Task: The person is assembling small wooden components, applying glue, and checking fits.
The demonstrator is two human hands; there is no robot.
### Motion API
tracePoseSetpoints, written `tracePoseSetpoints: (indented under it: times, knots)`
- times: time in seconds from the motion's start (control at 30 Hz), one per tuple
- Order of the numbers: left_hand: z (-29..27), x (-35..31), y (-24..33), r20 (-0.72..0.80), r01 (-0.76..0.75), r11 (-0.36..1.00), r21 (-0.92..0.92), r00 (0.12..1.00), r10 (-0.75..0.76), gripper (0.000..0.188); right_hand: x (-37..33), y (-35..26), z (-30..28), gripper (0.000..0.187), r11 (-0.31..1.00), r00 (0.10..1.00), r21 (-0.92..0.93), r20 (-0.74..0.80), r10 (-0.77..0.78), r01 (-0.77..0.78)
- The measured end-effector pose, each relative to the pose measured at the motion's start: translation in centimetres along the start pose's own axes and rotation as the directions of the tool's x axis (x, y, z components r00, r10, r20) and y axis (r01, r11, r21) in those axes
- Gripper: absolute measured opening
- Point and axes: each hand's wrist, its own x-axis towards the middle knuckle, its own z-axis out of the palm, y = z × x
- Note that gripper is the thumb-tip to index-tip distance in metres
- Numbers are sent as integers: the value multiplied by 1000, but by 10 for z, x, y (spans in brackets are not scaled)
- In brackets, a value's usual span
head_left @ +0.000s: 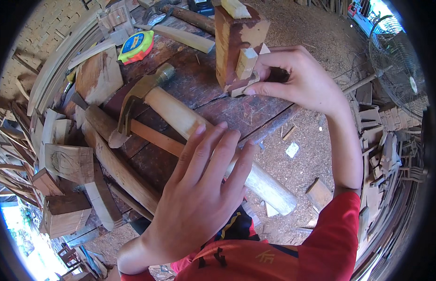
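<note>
My right hand [297,82] reaches over the bench and pinches the lower end of an upright wooden block [227,51], thumb and fingers at its base. Small pale pieces stick out of this block at its top and side, and brown patches mark its faces. A claw hammer [173,107] lies slantwise across the bench, its wooden handle running toward me past the edge. Over that handle is my left hand [204,182], fingers stretched and apart, not wrapped round it. A flat orange-brown strip [154,138] lies beneath the hammer.
On the dark plank bench [190,77] sit a yellow-green tape measure [136,47], a pale wood strip [182,38] and a long rounded timber [119,161]. Wood offcuts [68,161] crowd the left. Sawdust covers the floor; a caged fan [398,65] stands far right.
</note>
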Motion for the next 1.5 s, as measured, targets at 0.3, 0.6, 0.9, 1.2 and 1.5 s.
tracePoseSetpoints:
  times: [0.3, 0.6, 0.9, 1.2, 1.5]
  knots:
    - [-4, -3, -1, 1, 1, 1000, 3, 1000, -1, 64, 2, -5, -3, 27, 1000, 999, 6, 25, 21, -21]
    - [-5, -8, -4, -65, -89, 996, 7, 994, 89, 59, -3, -6, -8, 35, 1000, 1000, -5, 11, 9, -9]
    - [-13, -43, 5, -420, -251, 968, 16, 877, 234, 28, -86, -22, 5, 38, 942, 859, -130, -464, 218, -309]
    - [-22, -71, 7, -380, -152, 988, 9, 914, 144, 38, -163, -56, 52, 23, 939, 582, 95, -763, 282, -330]
    - [-16, -145, 15, -423, -103, 989, -104, 905, 49, 39, -169, -103, 60, 25, 934, 483, 143, -824, 295, -326]
